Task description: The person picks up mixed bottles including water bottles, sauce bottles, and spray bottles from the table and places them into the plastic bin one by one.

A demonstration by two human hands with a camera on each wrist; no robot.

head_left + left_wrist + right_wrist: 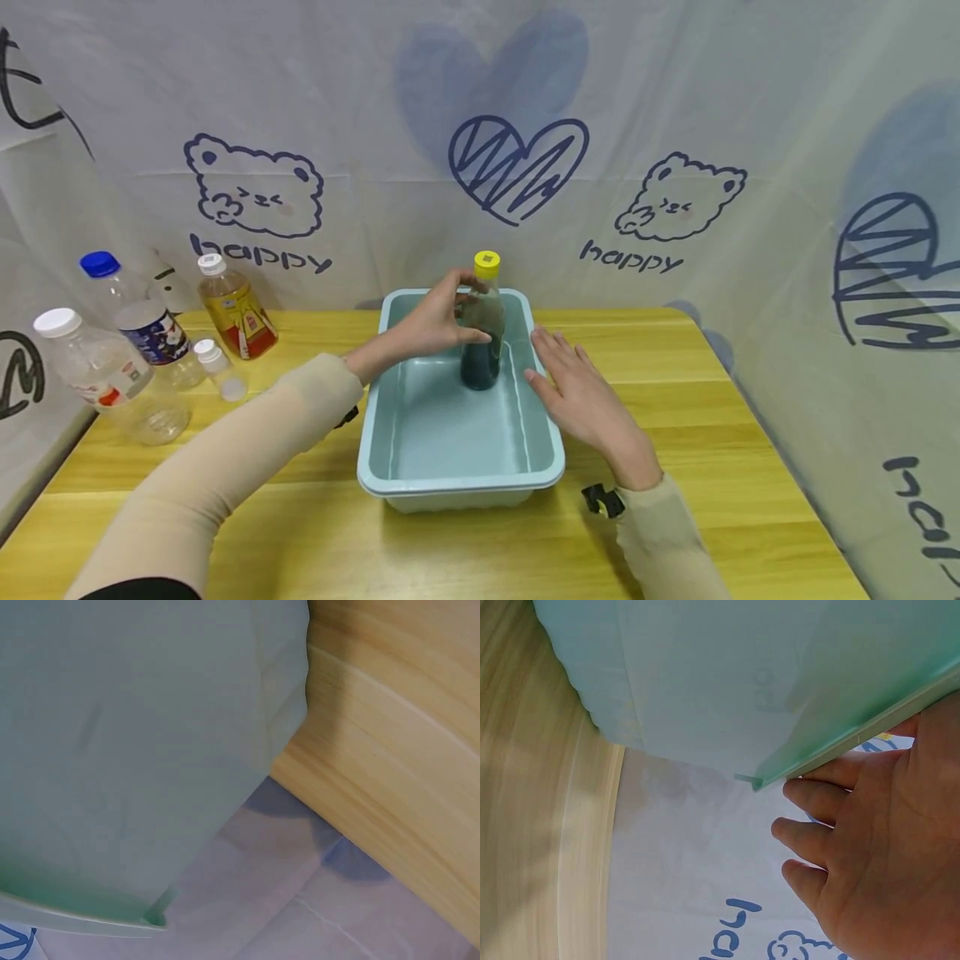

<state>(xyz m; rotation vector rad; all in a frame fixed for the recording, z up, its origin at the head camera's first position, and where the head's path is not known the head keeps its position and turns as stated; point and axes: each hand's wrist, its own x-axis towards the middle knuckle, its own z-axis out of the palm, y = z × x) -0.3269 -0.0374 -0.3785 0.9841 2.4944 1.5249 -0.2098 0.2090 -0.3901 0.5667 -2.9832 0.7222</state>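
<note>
A bottle of dark liquid with a yellow cap [487, 265] stands upright inside a light blue plastic tub [461, 485], toward its far end. My left hand [435, 321] reaches over the tub's left rim and grips the bottle [482, 367], thumb across its near side and fingers by the neck. At the tub's right rim, my right hand [581, 396] lies with its fingers straight. The right wrist view has that hand [885, 825] right at the rim, palm toward the camera. In the left wrist view the tub's outer wall [135, 750] fills much of the frame, without the left hand.
On the wooden table [720, 483] at the left stand a white-capped clear bottle [142, 400], a blue-capped bottle [153, 329], a bottle of reddish-amber liquid [238, 317] and a small white-capped bottle [222, 371]. A patterned cloth [375, 142] hangs behind the table.
</note>
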